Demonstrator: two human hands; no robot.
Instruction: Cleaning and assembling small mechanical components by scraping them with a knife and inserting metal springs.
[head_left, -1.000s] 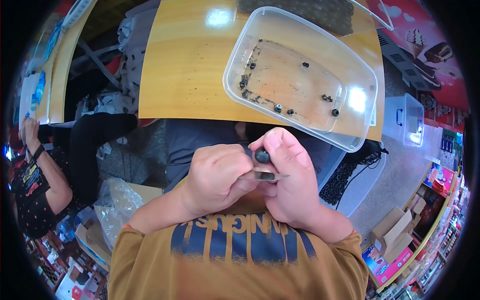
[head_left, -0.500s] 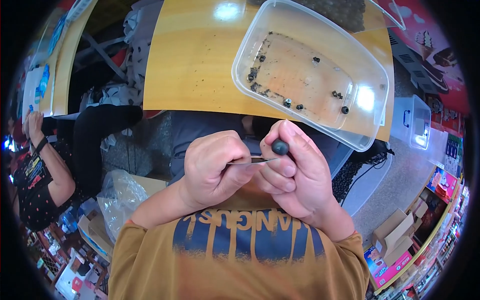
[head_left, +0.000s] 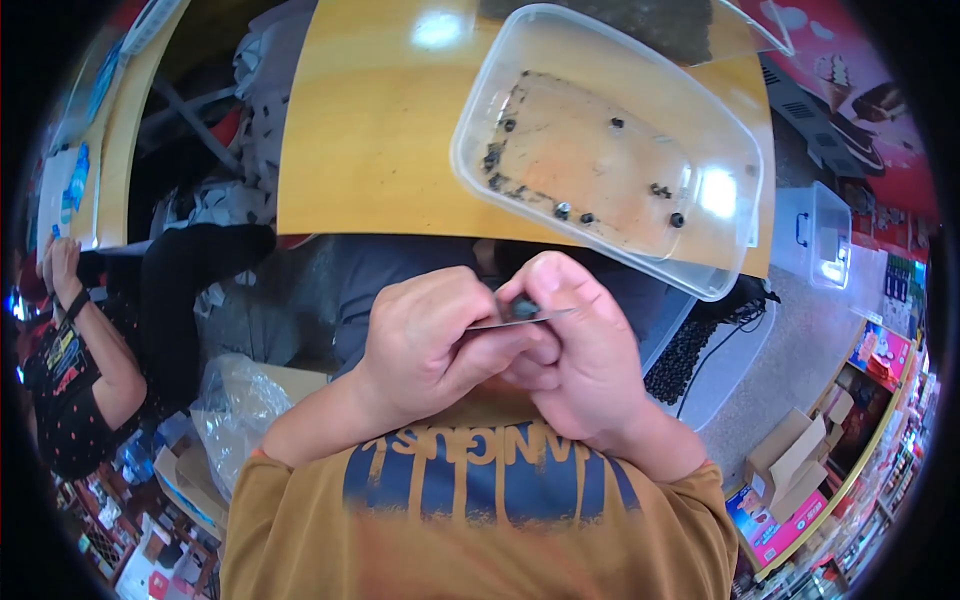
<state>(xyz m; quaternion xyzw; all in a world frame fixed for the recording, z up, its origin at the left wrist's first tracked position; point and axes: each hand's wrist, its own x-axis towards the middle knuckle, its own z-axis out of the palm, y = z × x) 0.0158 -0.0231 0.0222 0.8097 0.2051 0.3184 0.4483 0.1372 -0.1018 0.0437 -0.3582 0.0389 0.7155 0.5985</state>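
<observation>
My left hand [head_left: 420,330] is closed around a thin, flat metal blade [head_left: 545,317] that points toward my right hand. My right hand [head_left: 595,350] pinches a small, dark, rounded piece [head_left: 522,307], partly hidden behind the blade and fingers. Blade and piece appear to meet between the two hands, just off the table's near edge. Beyond them stands a clear plastic bin [head_left: 456,165] holding several small black pieces, such as one [head_left: 677,220] near its right side, along with dark crumbs.
The yellow table [head_left: 370,130] carries the bin, which overhangs its front edge. A tray [head_left: 610,25] of dark material sits at the far side. Many black pieces [head_left: 672,378] lie in a container below right. Another person's arm [head_left: 105,350] is at far left; a cardboard box [head_left: 790,455] lies right.
The blade has moved right and now crosses in front of the dark piece, which has turned and become mostly hidden. My right hand has drawn slightly left, closer to my left hand.
</observation>
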